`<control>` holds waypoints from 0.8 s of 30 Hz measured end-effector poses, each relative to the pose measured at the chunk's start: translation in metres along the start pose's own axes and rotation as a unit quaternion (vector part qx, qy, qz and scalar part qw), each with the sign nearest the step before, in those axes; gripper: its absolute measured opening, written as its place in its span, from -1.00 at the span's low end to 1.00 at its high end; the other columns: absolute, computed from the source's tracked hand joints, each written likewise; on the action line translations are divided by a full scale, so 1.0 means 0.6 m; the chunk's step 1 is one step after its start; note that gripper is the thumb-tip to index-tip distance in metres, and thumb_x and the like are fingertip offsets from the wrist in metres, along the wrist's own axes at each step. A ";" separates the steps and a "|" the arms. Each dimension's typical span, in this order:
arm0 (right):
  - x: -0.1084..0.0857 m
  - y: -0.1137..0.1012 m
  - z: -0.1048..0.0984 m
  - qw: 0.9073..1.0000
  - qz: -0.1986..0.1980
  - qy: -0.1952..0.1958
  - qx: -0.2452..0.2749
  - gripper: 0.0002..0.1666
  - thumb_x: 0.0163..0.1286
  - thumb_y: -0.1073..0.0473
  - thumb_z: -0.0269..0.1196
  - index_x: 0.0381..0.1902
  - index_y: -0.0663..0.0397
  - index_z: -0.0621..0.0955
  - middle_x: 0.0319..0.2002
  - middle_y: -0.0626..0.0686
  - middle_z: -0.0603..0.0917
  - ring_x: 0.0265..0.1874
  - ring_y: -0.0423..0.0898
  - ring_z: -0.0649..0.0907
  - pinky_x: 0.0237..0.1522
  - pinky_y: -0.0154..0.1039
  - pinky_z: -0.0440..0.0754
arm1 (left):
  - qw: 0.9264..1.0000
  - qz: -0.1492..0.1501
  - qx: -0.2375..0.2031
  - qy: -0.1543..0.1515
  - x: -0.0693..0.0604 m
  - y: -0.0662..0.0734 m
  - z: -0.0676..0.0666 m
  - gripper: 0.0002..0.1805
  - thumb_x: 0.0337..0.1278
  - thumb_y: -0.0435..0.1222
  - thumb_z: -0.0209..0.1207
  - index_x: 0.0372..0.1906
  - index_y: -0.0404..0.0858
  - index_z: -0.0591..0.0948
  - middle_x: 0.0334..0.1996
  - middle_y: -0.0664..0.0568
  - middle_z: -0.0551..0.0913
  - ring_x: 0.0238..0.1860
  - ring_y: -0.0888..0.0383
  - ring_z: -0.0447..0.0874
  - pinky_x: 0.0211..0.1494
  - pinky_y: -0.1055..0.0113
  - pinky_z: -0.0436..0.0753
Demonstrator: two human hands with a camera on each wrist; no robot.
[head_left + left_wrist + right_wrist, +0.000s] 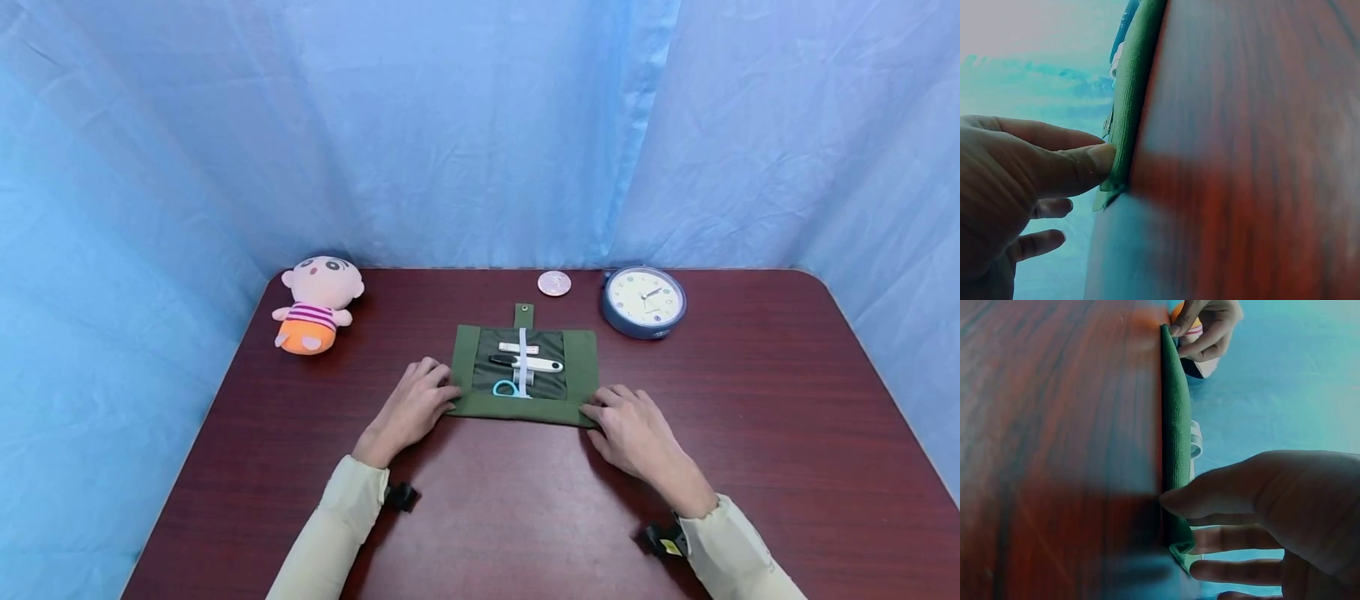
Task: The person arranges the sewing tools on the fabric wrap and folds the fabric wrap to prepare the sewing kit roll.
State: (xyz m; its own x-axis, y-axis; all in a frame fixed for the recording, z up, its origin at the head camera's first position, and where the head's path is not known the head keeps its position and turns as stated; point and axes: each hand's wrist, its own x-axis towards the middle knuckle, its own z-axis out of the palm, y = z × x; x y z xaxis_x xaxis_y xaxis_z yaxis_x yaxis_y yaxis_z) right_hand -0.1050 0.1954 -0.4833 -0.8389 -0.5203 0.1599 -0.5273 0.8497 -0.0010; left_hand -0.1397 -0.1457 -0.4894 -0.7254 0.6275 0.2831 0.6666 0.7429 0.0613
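Observation:
A green fabric roll-up pouch (581,367) lies unfolded on the table, its near edge turned up into a fold. Under its white elastic band sit light-blue-handled scissors (504,388), a black-and-white slim tool (545,365) and a small whitish strip (510,347). My left hand (414,406) pinches the fold's left corner between thumb and forefinger, as the left wrist view shows. At the right corner my right hand (637,433) grips the fold, thumb on the near side and fingers behind. A snap tab (524,315) sticks out from the far edge.
A plush doll (311,307) lies at the back left of the table (480,517). Behind the pouch is a round pinkish disc (554,283), with a blue round clock (645,302) to its right. Blue curtains (465,133) hang behind and at the sides.

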 end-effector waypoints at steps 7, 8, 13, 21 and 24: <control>-0.004 0.005 0.000 1.000 -0.015 0.008 0.002 -0.67 0.09 0.21 0.43 -0.13 0.06 0.79 -0.13 0.08 0.75 -0.03 0.08 0.70 -0.15 0.02 0.63 | 0.998 0.013 0.018 -0.058 -0.002 0.005 -0.010 -0.79 0.20 -0.31 0.28 -0.11 -0.07 0.81 -0.19 0.06 0.63 -0.03 0.03 0.48 0.07 0.02 0.53; -0.004 0.006 0.001 1.000 -0.017 0.011 0.001 -0.67 0.08 0.22 0.42 -0.13 0.06 0.79 -0.13 0.07 0.76 -0.04 0.08 0.70 -0.16 0.02 0.63 | 0.997 0.005 0.008 -0.071 -0.002 0.006 -0.011 -0.77 0.18 -0.28 0.29 -0.08 -0.08 0.81 -0.18 0.05 0.63 -0.02 0.02 0.47 0.08 0.01 0.53; -0.006 0.015 0.009 0.998 -0.046 0.038 -0.009 -0.68 0.04 0.24 0.40 -0.16 0.08 0.78 -0.13 0.05 0.76 -0.05 0.06 0.71 -0.16 0.01 0.63 | 0.994 -0.015 -0.012 -0.106 0.001 0.008 -0.017 -0.70 0.06 -0.23 0.35 -0.05 -0.08 0.80 -0.16 0.02 0.60 -0.04 0.01 0.44 0.06 0.01 0.50; 0.003 0.032 0.021 0.983 -0.146 0.103 -0.030 -0.77 -0.01 0.28 0.36 -0.32 0.19 0.74 -0.26 0.08 0.74 -0.14 0.06 0.72 -0.13 -0.01 0.64 | 0.997 0.029 0.023 -0.067 0.007 0.004 -0.008 -0.80 0.05 -0.38 0.24 -0.28 -0.06 0.78 -0.17 0.00 0.59 -0.06 0.00 0.48 -0.05 0.06 0.52; 0.011 0.039 0.023 0.978 -0.180 0.099 -0.039 -0.75 -0.05 0.23 0.40 -0.36 0.22 0.69 -0.27 0.12 0.73 -0.13 0.09 0.71 -0.07 0.00 0.65 | 0.998 0.038 0.008 -0.059 0.006 0.001 -0.004 -0.79 0.10 -0.40 0.21 -0.26 -0.08 0.78 -0.10 -0.02 0.62 0.01 -0.02 0.51 -0.02 0.05 0.56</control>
State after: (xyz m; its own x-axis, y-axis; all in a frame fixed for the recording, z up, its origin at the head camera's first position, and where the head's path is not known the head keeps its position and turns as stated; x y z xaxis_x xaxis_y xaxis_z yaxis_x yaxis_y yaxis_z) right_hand -0.1248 0.2109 -0.4958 -0.5545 -0.7666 0.3239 -0.7649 0.6228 0.1645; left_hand -0.1415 -0.1438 -0.4860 -0.6889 0.7040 0.1724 0.7178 0.6956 0.0280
